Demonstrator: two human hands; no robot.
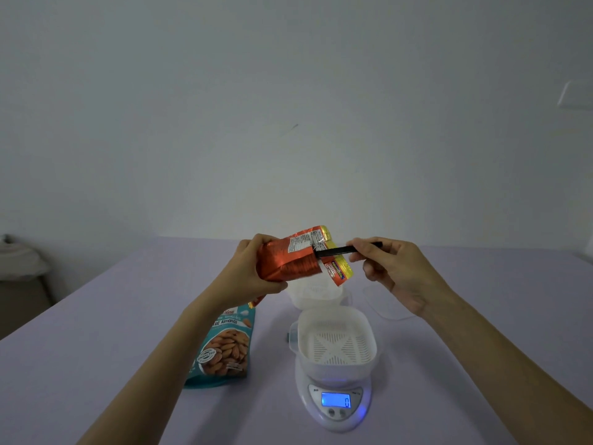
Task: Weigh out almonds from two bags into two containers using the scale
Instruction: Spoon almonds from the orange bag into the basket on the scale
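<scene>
My left hand (248,268) grips an orange foil almond bag (290,256), held on its side in the air with its yellow top pointing right. My right hand (390,268) pinches a thin black stick-like tool (340,250) whose tip goes into the bag's mouth. Below stands a white scale (333,403) with a lit blue display reading 0. On it sits a white container (335,343) with a slotted basket insert, nothing in it. A second white container (316,292) stands behind, under the bag. A teal almond bag (224,348) lies on the table to the left.
The table (96,364) has a pale lilac cover. A clear lid (385,303) lies to the right of the far container. A plain wall rises behind. Dark furniture with a cushion (19,261) stands off the table's left edge.
</scene>
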